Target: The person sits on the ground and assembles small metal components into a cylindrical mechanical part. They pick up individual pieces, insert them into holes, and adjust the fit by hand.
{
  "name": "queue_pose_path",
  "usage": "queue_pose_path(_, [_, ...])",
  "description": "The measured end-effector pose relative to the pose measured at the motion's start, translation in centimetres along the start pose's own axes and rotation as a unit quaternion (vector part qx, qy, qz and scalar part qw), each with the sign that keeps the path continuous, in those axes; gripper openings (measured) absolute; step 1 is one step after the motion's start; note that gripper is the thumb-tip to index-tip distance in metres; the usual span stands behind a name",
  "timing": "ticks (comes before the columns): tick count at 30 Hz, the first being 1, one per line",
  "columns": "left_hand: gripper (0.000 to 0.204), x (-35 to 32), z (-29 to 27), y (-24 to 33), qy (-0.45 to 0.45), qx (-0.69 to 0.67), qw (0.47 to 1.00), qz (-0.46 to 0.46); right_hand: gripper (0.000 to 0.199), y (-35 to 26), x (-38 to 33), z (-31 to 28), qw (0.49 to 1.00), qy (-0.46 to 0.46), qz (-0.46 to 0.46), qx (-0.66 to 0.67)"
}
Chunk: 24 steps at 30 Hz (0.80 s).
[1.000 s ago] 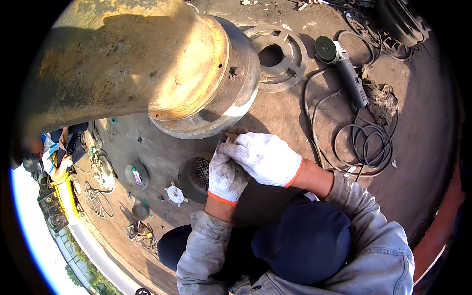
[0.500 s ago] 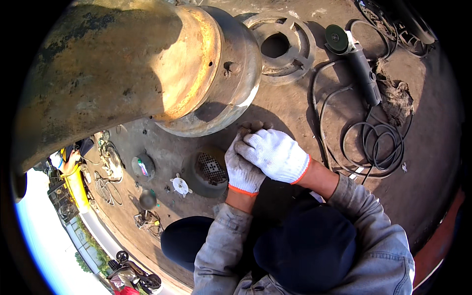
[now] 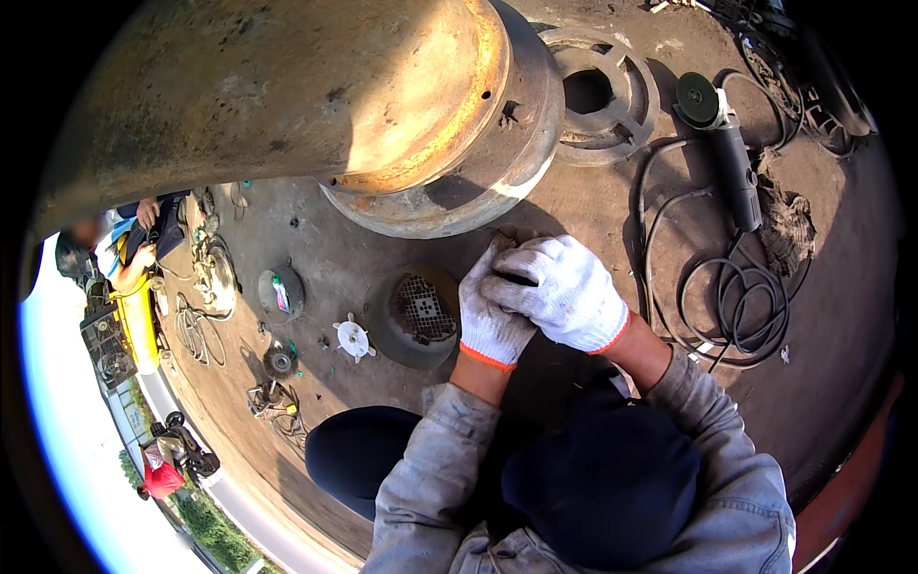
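Observation:
My left hand (image 3: 486, 320) and my right hand (image 3: 571, 295) wear white knit gloves with orange cuffs. They are pressed together in front of my knees, the right lapping over the left. Fingers on both are curled, with the fingertips of the gloves dirty. Whatever they may grip is hidden. Just left of the left hand stands a round metal housing (image 3: 387, 330) with a grid inside. Beyond both hands looms a large rusty metal casing (image 3: 430, 215) with a flanged end. A white hub with short arms (image 3: 353, 339) lies farther left.
To the right lie an angle grinder (image 3: 732, 167), its coiled black cable (image 3: 736, 297) and a crumpled rag (image 3: 789, 230). A slotted metal ring (image 3: 631, 134) rests at the back. Leftward are a cup-shaped part (image 3: 298, 297), a wire brush wheel (image 3: 279, 361) and another person (image 3: 134, 244).
My view has shifted, so the casing, ring and grinder sit farther right in the picture. Both hands stay pressed together. More of the other person at the left shows.

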<state>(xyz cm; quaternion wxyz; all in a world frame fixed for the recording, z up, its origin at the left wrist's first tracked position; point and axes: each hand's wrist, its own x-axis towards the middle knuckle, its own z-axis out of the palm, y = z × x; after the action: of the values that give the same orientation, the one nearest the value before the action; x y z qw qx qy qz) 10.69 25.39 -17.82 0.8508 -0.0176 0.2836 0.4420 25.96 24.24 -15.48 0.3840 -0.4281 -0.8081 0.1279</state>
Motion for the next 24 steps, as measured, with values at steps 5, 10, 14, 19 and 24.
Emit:
queue_pose_path(5, [0.032, -0.8, -2.5, 0.5, 0.072, 0.017, 0.997, 0.024, 0.042, -0.3, 0.2, 0.8, 0.97, 0.016, 0.153, 0.19])
queue_pose_path(10, [0.026, -0.1, -7.3, -0.9, 0.109, 0.107, 0.986, 0.069, 0.035, 2.7, -2.2, 4.7, 0.778, 0.057, 0.478, 0.405])
queue_pose_path(14, [0.028, 0.6, -9.5, -2.4, 0.242, 0.397, 0.883, 0.067, 0.036, 4.5, -4.3, 5.7, 0.868, -0.101, 0.462, 0.15])
queue_pose_path(19, [0.035, 1.8, -12.2, -4.0, 0.199, 0.706, 0.662, 0.154, 0.028, 4.5, -7.2, 6.9, 0.9, -0.056, 0.41, 0.135])
queue_pose_path(24, [0.043, 0.1, -10.1, -4.3, 0.215, 0.607, 0.75, 0.152, 0.032, 5.7, -8.2, 6.6, 0.878, -0.03, 0.461, 0.127])
